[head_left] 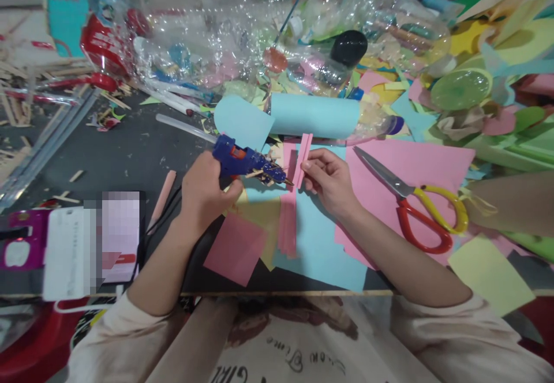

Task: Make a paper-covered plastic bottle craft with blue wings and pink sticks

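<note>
My left hand (201,190) is wrapped round a blue hot glue gun (242,159), with a clear glue stick (184,127) jutting from its back end. Bits of wood and dried glue cling round its front, and the nozzle points right. Between the thumb and fingers of my right hand (326,176) is a narrow folded pink paper strip (304,161), held upright close to the nozzle. I cannot tell whether the nozzle touches it. More pink strips (287,227) lie below on a light blue sheet (331,250).
Scissors (402,190) with red and yellow handles lie open on pink paper (437,155) at right. A blue paper-wrapped bottle (315,115) lies behind my hands. Plastic bottles (194,42) crowd the back. A phone (121,227) lies at left; another person's arm (511,201) reaches in at right.
</note>
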`<state>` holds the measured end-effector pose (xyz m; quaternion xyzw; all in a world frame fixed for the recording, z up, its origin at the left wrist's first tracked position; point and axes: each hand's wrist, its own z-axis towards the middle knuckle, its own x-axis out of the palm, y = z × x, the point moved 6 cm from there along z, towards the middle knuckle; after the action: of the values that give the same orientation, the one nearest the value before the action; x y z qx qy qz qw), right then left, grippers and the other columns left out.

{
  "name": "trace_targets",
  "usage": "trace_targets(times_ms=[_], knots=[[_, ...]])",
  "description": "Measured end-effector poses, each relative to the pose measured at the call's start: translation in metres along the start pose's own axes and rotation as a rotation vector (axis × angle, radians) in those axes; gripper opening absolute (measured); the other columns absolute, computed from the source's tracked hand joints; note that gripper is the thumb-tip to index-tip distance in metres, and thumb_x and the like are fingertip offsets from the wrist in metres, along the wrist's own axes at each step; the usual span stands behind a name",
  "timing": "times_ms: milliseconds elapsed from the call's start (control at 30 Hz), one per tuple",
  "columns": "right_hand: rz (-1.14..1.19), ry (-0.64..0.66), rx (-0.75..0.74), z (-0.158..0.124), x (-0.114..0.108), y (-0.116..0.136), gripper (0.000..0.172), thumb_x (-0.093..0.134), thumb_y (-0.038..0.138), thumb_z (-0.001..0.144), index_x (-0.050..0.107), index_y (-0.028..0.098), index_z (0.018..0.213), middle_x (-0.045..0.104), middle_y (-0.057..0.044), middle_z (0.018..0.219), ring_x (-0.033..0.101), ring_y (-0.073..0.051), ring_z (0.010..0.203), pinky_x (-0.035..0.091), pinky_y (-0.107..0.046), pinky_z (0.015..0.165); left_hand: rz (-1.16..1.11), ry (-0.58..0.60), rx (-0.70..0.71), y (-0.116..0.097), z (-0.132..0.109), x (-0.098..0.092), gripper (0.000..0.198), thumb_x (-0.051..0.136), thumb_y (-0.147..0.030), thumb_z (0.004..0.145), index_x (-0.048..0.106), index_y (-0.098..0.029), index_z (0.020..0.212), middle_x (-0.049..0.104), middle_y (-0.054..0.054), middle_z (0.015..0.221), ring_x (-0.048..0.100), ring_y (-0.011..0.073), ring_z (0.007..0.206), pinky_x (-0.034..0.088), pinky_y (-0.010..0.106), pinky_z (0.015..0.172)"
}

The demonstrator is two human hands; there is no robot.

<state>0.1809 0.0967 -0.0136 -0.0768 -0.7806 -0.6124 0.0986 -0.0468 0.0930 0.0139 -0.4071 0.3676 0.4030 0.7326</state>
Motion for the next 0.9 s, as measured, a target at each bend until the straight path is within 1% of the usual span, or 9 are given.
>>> trace_targets(times_ms=[200,300,367,500,533,600,733,833,900], knots=[[0.027,0.004,-0.009,0.0,0.001,0.001,0.04,0.08,0.052,0.065,0.057,0.022,0.075,0.05,0.01,0.044,0.044,-0.005,0.034,0.03,-0.018,0.032,-0.023,0.025,0.011,0.0,-0.001,0.001,0.019,0.063,-0.029,0.07,0.054,-0.023,0.086,0.053,0.005,0.076,0.061,0.0299,0.088,0.049,0.043,0.076],[0.022,-0.002,-0.001,0.0,0.0,0.0,0.04,0.08,0.053,0.064,0.057,0.022,0.075,0.05,0.011,0.044,0.044,-0.005,0.034,0.03,-0.018,0.032,0.012,0.033,0.036,-0.002,0.0,0.001,0.017,0.06,-0.031,0.072,0.052,-0.023,0.084,0.052,0.005,0.075,0.06,0.0302,0.086,0.048,0.043,0.074],[0.018,-0.002,-0.001,0.0,0.0,0.0,0.04,0.08,0.054,0.064,0.058,0.022,0.075,0.051,0.01,0.044,0.044,-0.005,0.034,0.03,-0.018,0.032,0.055,0.011,0.068,-0.006,0.001,0.0,0.016,0.058,-0.031,0.073,0.051,-0.023,0.085,0.05,0.004,0.073,0.059,0.0287,0.082,0.047,0.041,0.071],[0.012,0.017,-0.005,0.0,0.0,-0.001,0.04,0.079,0.054,0.066,0.057,0.022,0.076,0.051,0.01,0.045,0.045,-0.005,0.036,0.031,-0.018,0.033,0.141,-0.093,0.202,-0.018,0.004,-0.007,0.012,0.054,-0.025,0.074,0.048,-0.023,0.084,0.047,0.003,0.07,0.056,0.0243,0.07,0.044,0.036,0.06],[0.01,0.016,-0.004,0.0,0.0,-0.001,0.041,0.079,0.054,0.066,0.057,0.022,0.076,0.05,0.01,0.045,0.045,-0.005,0.036,0.031,-0.018,0.033,0.159,-0.102,0.22,-0.021,0.004,-0.007,0.012,0.054,-0.024,0.074,0.047,-0.023,0.083,0.048,0.003,0.07,0.055,0.0235,0.068,0.043,0.036,0.058],[0.005,0.011,0.001,-0.001,0.0,-0.001,0.041,0.079,0.055,0.065,0.057,0.022,0.076,0.051,0.01,0.044,0.045,-0.005,0.035,0.031,-0.018,0.033,0.171,-0.092,0.207,-0.021,0.004,-0.007,0.013,0.056,-0.024,0.074,0.045,-0.023,0.081,0.049,0.003,0.071,0.056,0.0223,0.068,0.044,0.035,0.058],[0.002,0.006,0.005,-0.001,0.0,-0.001,0.04,0.079,0.054,0.065,0.058,0.022,0.076,0.052,0.01,0.044,0.045,-0.005,0.035,0.031,-0.018,0.033,0.131,-0.062,0.112,-0.015,0.004,-0.005,0.015,0.058,-0.027,0.074,0.045,-0.023,0.082,0.052,0.003,0.074,0.058,0.0226,0.072,0.048,0.036,0.061],[0.003,0.008,0.003,-0.001,0.0,-0.001,0.04,0.08,0.054,0.065,0.058,0.021,0.074,0.053,0.01,0.045,0.044,-0.005,0.034,0.03,-0.018,0.033,0.123,-0.033,0.113,-0.014,0.004,-0.004,0.014,0.057,-0.027,0.077,0.046,-0.023,0.085,0.053,0.004,0.075,0.059,0.0234,0.073,0.049,0.037,0.063],[-0.003,0.012,0.004,-0.002,0.001,0.0,0.04,0.08,0.054,0.065,0.058,0.021,0.074,0.053,0.01,0.046,0.046,-0.005,0.035,0.031,-0.018,0.033,0.113,0.003,0.094,-0.013,0.004,-0.003,0.013,0.057,-0.027,0.079,0.047,-0.023,0.085,0.053,0.005,0.076,0.059,0.0241,0.076,0.05,0.039,0.067]])
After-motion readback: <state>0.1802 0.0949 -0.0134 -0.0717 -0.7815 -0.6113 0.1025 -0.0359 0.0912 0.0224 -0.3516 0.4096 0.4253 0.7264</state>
